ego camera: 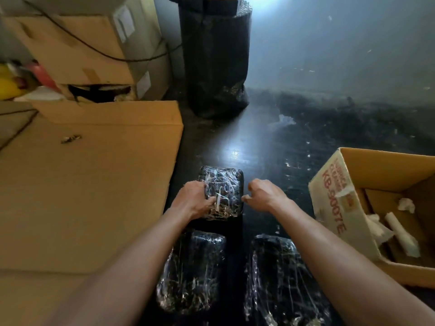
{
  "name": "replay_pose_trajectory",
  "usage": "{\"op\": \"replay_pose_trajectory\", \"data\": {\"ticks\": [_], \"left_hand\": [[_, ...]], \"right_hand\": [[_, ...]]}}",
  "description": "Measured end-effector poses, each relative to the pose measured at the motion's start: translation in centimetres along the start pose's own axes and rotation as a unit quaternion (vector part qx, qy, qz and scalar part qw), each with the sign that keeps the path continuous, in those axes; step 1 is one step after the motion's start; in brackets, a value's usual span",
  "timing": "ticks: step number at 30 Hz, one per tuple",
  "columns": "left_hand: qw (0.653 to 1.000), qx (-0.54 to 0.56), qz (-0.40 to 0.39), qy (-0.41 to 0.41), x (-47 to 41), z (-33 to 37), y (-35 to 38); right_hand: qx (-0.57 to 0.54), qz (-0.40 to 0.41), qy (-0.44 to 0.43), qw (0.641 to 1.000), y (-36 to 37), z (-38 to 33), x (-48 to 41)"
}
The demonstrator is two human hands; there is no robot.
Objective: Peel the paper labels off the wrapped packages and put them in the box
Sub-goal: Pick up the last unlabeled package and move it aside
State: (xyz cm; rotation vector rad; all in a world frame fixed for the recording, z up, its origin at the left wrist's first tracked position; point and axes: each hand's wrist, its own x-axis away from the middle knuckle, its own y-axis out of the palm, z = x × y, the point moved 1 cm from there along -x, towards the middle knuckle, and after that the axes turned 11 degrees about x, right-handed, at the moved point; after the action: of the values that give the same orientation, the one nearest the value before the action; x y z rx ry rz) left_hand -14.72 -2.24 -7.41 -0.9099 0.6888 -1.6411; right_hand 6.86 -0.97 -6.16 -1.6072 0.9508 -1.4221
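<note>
Where box [334, 196] reads "KB-9007E", package [223, 189] gripped

Packages [221, 191]: black, wrapped in glossy, wrinkled clear plastic film. Box [334, 203]: matt brown cardboard, holding crumpled white paper [400, 234]. Floor [270, 142]: dark, glossy, scuffed. Left sheet [94, 184]: matt cardboard.

Dim scene. One bright source at top centre casts glare on the glossy dark floor [237, 152]. Haze washes out the grey wall [341, 50]. Wide-angle distortion and blur affect edges.
</note>
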Motion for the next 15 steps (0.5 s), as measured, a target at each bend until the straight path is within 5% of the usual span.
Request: {"op": "replay_pose_trajectory", "data": {"ticks": [7,15], "left_hand": [[0.997,0.038,-0.049,-0.039,-3.2,-4.7,1.3],[0.949,0.266,-0.142,-0.097,-4.1,-7.0,2.7]], "right_hand": [[-0.104,-0.050,0.019,0.993,4.2,-1.2,-2.9],[-0.266,-0.056,0.080,0.959,6.1,-1.4,-2.7]]}}
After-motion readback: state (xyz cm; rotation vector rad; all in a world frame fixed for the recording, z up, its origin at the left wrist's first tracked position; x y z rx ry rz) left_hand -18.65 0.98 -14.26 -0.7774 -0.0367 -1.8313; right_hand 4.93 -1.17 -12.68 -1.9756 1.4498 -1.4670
